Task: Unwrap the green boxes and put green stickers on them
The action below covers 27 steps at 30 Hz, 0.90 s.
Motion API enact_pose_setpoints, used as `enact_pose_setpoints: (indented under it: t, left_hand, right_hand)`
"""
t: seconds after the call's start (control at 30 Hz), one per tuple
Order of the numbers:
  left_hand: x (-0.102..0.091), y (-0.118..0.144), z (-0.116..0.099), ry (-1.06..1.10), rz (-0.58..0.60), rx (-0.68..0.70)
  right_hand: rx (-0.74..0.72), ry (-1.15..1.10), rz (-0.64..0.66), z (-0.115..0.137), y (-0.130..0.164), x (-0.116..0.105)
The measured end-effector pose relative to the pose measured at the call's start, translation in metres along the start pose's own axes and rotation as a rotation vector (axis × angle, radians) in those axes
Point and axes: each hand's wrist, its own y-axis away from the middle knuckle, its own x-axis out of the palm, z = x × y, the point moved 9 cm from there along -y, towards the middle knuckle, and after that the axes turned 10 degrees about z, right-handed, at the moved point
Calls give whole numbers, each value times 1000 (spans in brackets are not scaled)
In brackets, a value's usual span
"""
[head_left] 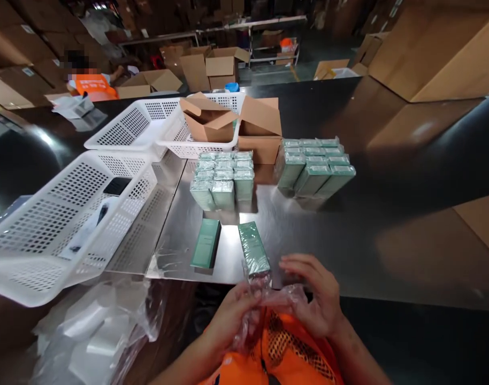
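Both hands are pinching crinkled clear plastic film (274,299) at the near end of a wrapped green box (253,249), probably to hold the wrap taut. The left hand (232,315) is closing its fingers on the film; the right hand (314,297) is curling over it. Just left of that box is lying 1 bare green box (206,243). Beyond it are standing 2 blocks of wrapped boxes (222,179). Far left of it, a white basket (36,235) is holding a dark flat item.

green boxes (222,179), white perforated basket (47,224)
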Motion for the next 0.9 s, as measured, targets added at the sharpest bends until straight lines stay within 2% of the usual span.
enact_pose_setpoints:
  t: [0.03,0.1,0.17,0.2,0.23,0.3,0.37,0.4,0.47,0.53,0.6,0.67,0.73,0.77,0.9]
  left_hand:
    - [-2,4,-3,-6,6,17]
    - [-6,15,-15,-65,16,81]
    - [-10,31,-36,-172,24,189]
    - [-13,40,-49,-212,15,267]
    - [-20,51,-63,-220,-9,362]
    - [-43,72,-86,-176,-113,509]
    - [-75,91,-103,-199,-293,594]
    - [-89,101,-114,-279,-393,655]
    - [-103,119,-140,-611,-589,812]
    - [-95,124,-161,-1118,-742,911]
    - [-81,105,-165,-1617,-758,836]
    - [-75,80,-159,-1929,-641,705]
    - [-77,63,-153,-2046,-530,631]
    - [-80,60,-152,-2066,-514,616]
    - [-96,63,-147,-2098,-557,643]
  right_hand:
    - [-22,-8,87,-3,-6,3]
    - [-69,-47,344,-8,-16,22]
    - [-83,-110,567,-14,-19,43]
    - [-78,-136,623,-17,-20,52]
    - [-63,-140,634,-20,-20,58]
    - [-18,-64,556,-28,-23,65]
    - [12,73,435,-32,-26,71]
    - [13,132,386,-31,-28,75]
    - [7,204,322,-26,-34,87]
    - [14,248,297,-21,-44,102]
    - [20,282,290,-15,-54,118]
    - [25,304,294,-10,-61,133]
    - [29,305,326,-7,-65,145]
    - [27,290,366,-5,-65,150]
    - [-12,151,632,3,-69,158]
